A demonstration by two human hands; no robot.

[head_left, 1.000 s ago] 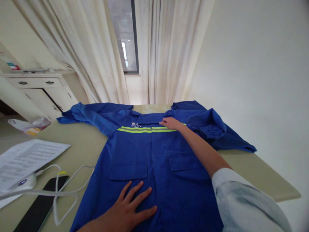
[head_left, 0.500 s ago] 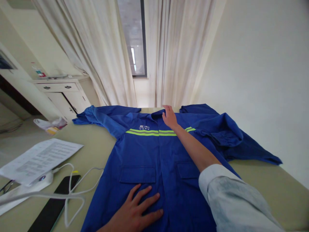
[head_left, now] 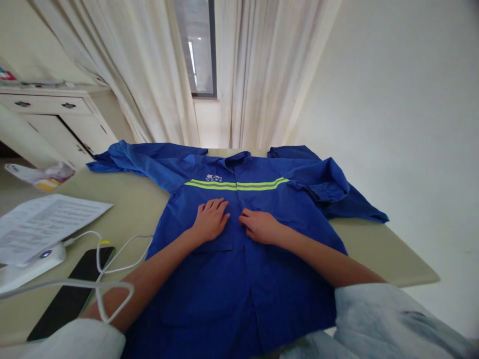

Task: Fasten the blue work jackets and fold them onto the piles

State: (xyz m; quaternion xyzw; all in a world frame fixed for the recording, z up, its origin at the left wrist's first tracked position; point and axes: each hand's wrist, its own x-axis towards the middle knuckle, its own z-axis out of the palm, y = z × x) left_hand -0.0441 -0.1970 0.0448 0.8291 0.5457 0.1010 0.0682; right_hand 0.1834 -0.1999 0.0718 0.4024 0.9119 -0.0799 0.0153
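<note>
Your left hand [head_left: 210, 221] rests on the jacket [head_left: 232, 271], fingers loosely spread; your right hand [head_left: 260, 227], fingers curled closed, pinches its front edge [head_left: 241, 204].

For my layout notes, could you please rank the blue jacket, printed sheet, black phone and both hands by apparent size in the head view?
1. Blue jacket, largest by far
2. Printed sheet, visible part
3. Black phone, partly covered
4. Left hand and right hand: too alike to rank
</note>
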